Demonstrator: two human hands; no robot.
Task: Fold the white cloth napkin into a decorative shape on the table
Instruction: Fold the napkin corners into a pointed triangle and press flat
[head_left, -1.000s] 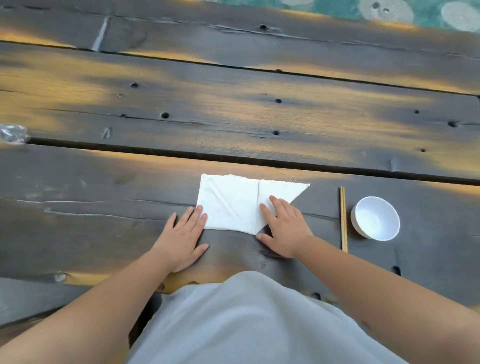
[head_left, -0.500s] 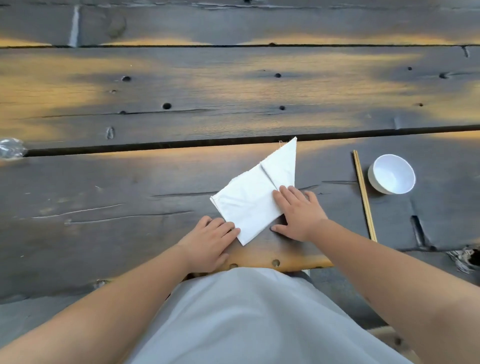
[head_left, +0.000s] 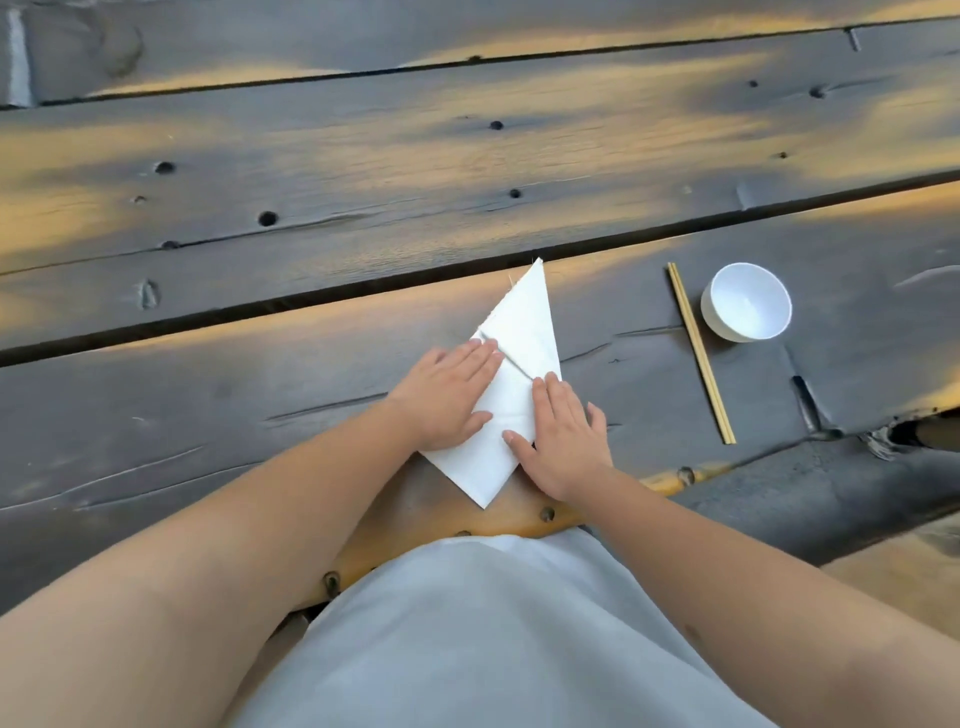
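The white cloth napkin (head_left: 524, 332) lies folded on the dark wooden table (head_left: 363, 208), near its front edge. Its shape is a long kite, with one sharp tip pointing away from me and a blunter corner pointing toward me. A diagonal fold line crosses its upper half. My left hand (head_left: 449, 397) rests flat on the napkin's left side, fingers spread and pointing right. My right hand (head_left: 563, 434) lies flat on the napkin's right lower edge, partly on the table. Both hands press down; neither grips the cloth.
A pair of wooden chopsticks (head_left: 700, 353) lies to the right of the napkin, pointing away from me. Beyond them stands a small white bowl (head_left: 746, 302). Gaps run between the table planks. My grey shirt (head_left: 493, 639) fills the bottom of the view.
The napkin has been turned counter-clockwise, from lying sideways to pointing its tip away from me. My left hand has moved from the table onto the cloth. The view has shifted.
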